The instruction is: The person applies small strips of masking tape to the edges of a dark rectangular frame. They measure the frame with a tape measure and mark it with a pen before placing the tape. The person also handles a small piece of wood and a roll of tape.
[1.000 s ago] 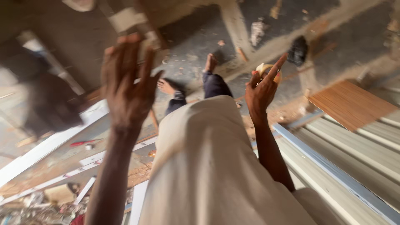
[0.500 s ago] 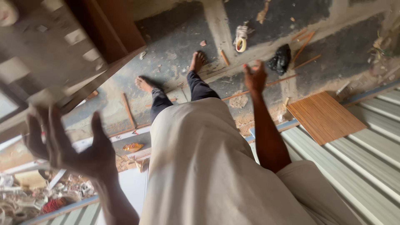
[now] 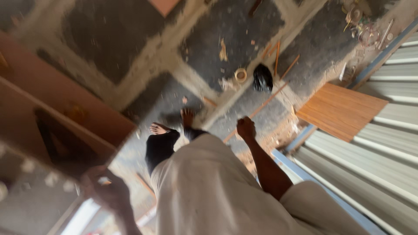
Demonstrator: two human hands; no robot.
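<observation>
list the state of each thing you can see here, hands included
left hand: blurred, raised near the wooden panel, grip unclear
right hand: closed in a fist, empty as far as shows
wooden panel: tilted, beside the left hand
wooden board: lying flat
black bag: on the floor, crumpled
bare feet: on the floor

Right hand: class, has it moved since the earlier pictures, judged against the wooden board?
Yes. The right hand has dropped from raised and open to a low fist, left of the wooden board.
</observation>
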